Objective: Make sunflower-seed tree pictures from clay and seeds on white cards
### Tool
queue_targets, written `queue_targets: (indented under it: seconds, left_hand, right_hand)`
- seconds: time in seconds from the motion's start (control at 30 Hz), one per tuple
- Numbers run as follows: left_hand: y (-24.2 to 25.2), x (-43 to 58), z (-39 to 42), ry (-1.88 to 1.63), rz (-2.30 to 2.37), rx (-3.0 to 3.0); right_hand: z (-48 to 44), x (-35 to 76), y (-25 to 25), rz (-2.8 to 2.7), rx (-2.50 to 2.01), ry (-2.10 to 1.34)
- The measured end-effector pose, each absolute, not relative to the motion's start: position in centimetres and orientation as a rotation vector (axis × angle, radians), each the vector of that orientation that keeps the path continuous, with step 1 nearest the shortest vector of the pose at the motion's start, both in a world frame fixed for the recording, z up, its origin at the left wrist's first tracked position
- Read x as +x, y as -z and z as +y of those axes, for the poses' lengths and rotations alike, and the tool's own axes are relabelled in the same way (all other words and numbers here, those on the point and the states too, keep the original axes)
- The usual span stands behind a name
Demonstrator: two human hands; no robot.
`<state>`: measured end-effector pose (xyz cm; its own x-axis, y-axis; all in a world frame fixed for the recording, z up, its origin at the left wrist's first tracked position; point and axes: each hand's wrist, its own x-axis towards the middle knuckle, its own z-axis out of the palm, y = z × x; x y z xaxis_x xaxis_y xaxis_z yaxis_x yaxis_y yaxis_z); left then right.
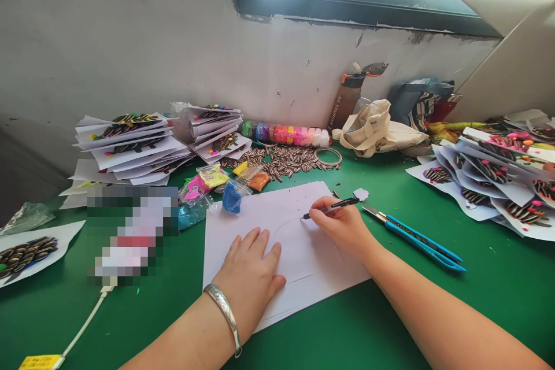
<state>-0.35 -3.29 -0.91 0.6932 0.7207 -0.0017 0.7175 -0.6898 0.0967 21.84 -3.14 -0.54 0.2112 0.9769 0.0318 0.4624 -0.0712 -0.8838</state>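
Note:
White paper (303, 300) lies in a small stack on the green table. My left hand (254, 274) rests flat on it with the fingers spread, a silver bangle (224, 311) round the wrist. In my right hand (342, 228) a black pen (333, 206) is gripped, its tip touching the sheet. A thin curved line runs from the tip toward my left fingers. A bag of blue clay (231, 199) sits on the paper's far left corner. To the right of my right hand lie blue tweezers (422, 243) and a craft knife (373, 213).
Sunflower seeds (281, 162) are heaped at the back beside a clear tape ring (328, 157). Stacks of seed-decorated sheets stand left (134, 150) and right (489, 173). Behind are a bottle (344, 101) and a cloth bag (377, 127). A cable (84, 321) runs at the left.

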Motion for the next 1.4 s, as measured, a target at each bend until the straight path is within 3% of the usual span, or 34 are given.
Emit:
queue_targets:
  seconds: [0.97, 1.2, 1.4]
  left_hand:
    - [0.0, -0.1, -3.5, -0.001, 1.183, 2.787]
    - [-0.4, -0.2, -3.5, 0.022, 1.184, 2.805]
    - [-1.2, 0.1, -3.2, 0.137, 1.214, 2.741]
  right_hand:
    - [-3.6, 23.2, -0.7, -1.395, -1.677, -0.677]
    - [-4.8, 20.6, -1.4, -1.603, -1.419, -1.025]
    - [-4.7, 19.8, -0.6, -1.658, -1.422, -1.068]
